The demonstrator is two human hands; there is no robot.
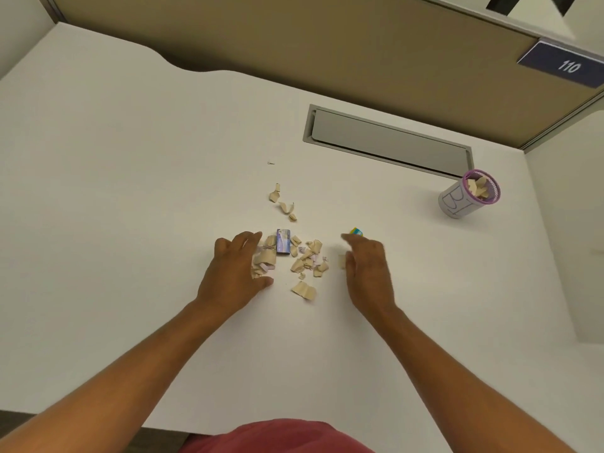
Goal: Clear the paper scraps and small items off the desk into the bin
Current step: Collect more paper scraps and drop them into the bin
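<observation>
— Counter [130,191] first: what is it like?

— Plain white, with a wavy cut-out along its far left edge. A grey cable hatch [389,138] is set flush into it toward the back right, lid closed. Behind runs a tan partition panel [294,37], and a white wall closes off the right side.

— Any writing you can read?

— A dark blue sign [563,65] on the partition's upper right says "110". The bin [467,196], a small white cup with a purple mesh rim standing on the counter's right side, has hand-drawn letters on its wrap; I make out "BI", the rest turns out of view. Tan scraps already lie inside it.

— Where is the litter?

— Paper scraps [307,259] are heaped between my hands, with a small blue-purple card [283,241] among them. A few more scraps [284,202] trail away behind, and a tiny clip [270,163] lies beyond those.

— And your hands?

— My left hand [237,273] is cupped wide against the heap's left side, fingers spread, touching scraps. My right hand [367,266] is loosely open just right of the heap, gripping nothing I can see, with a yellow-blue item [357,231] by its fingertips.
</observation>
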